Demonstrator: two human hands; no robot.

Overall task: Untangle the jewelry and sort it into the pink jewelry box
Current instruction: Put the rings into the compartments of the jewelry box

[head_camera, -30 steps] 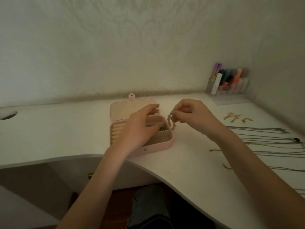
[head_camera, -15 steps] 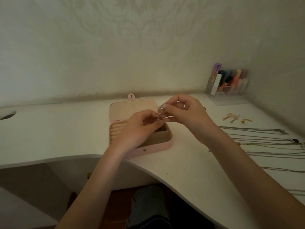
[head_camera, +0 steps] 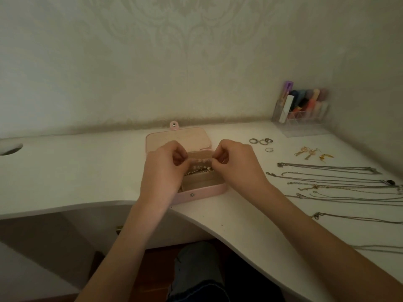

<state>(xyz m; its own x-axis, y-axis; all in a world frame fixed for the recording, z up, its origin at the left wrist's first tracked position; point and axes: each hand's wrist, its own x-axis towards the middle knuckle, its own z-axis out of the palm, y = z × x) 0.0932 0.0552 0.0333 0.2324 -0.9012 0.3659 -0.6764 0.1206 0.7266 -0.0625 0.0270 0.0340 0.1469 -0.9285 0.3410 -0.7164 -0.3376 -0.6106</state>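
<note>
The pink jewelry box [head_camera: 205,191] lies open on the white desk, its lid [head_camera: 178,138] folded back toward the wall. Both my hands hover over its right compartment. My left hand [head_camera: 163,168] and my right hand [head_camera: 234,163] each pinch one end of a short pale beaded bracelet [head_camera: 200,160], stretched between them just above the box. A gold chain [head_camera: 197,171] lies inside the compartment below it. My left hand hides the box's left side.
To the right on the desk lie several rings [head_camera: 261,141], gold earrings [head_camera: 311,153] and several chains laid out in rows [head_camera: 340,184]. A clear organizer with colourful items [head_camera: 302,107] stands in the back right corner. The desk edge [head_camera: 218,227] curves toward me.
My hands, close together over the box half a second ago, have drawn apart, and the bracelet now spans between them. The view has shifted so the rings show.
</note>
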